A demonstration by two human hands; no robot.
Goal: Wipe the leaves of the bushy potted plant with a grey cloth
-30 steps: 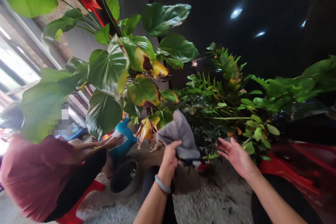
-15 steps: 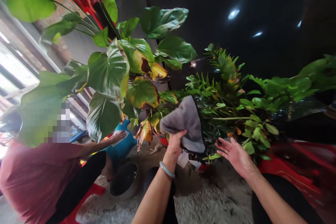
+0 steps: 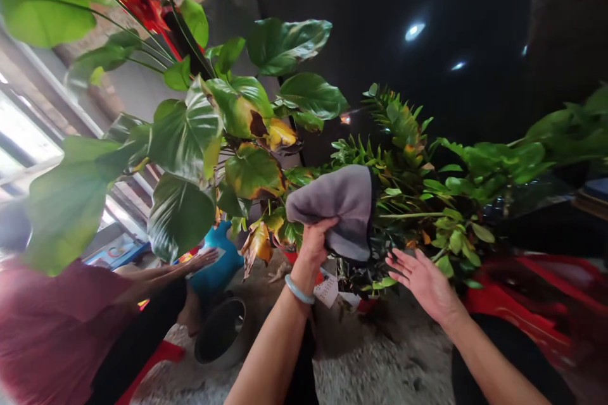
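Observation:
My left hand (image 3: pixel 314 244) is closed on a grey cloth (image 3: pixel 339 204), held up against the small-leaved green plant (image 3: pixel 413 190) in front of me. My right hand (image 3: pixel 422 281) is open, palm up with fingers spread, just below the plant's lower leaves and not touching the cloth. A pale bangle (image 3: pixel 299 291) sits on my left wrist. To the left rises a large-leaved plant (image 3: pixel 204 133) with several yellowed, browning leaves.
Another person in a dark red top (image 3: pixel 52 323) sits at the left, a hand (image 3: pixel 199 261) on a teal pot (image 3: pixel 221 262). An empty dark pot (image 3: pixel 221 332) stands on the gritty floor (image 3: pixel 375 361). A red object (image 3: pixel 522 304) lies at the right. A white tag (image 3: pixel 327 290) hangs under the plant.
My left hand has lifted the grey cloth up and to the right, onto the small-leaved plant. My right hand has stayed open beneath the leaves.

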